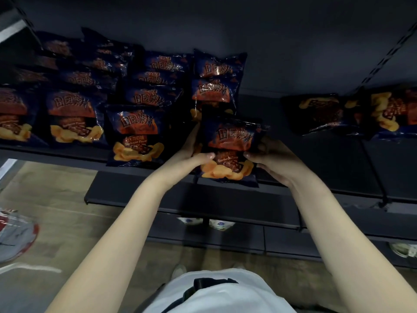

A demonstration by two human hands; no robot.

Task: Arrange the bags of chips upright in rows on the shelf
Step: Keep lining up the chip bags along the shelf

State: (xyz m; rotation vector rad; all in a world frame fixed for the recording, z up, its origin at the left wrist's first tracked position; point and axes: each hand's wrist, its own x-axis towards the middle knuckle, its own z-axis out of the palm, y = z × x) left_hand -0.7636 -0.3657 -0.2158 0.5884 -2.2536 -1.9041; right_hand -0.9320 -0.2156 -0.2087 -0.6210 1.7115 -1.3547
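Both the left hand point(195, 152) and the right hand point(269, 158) clamp the bag point(230, 150) by its sides, which suits a light, puffy, slippery, crushable pack.

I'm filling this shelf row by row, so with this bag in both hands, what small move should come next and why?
Probably ease the held bag back and stand it on the shelf, just before the short row behind it. The left hand and right hand grip its sides, and its bottom overhangs the shelf's front edge.
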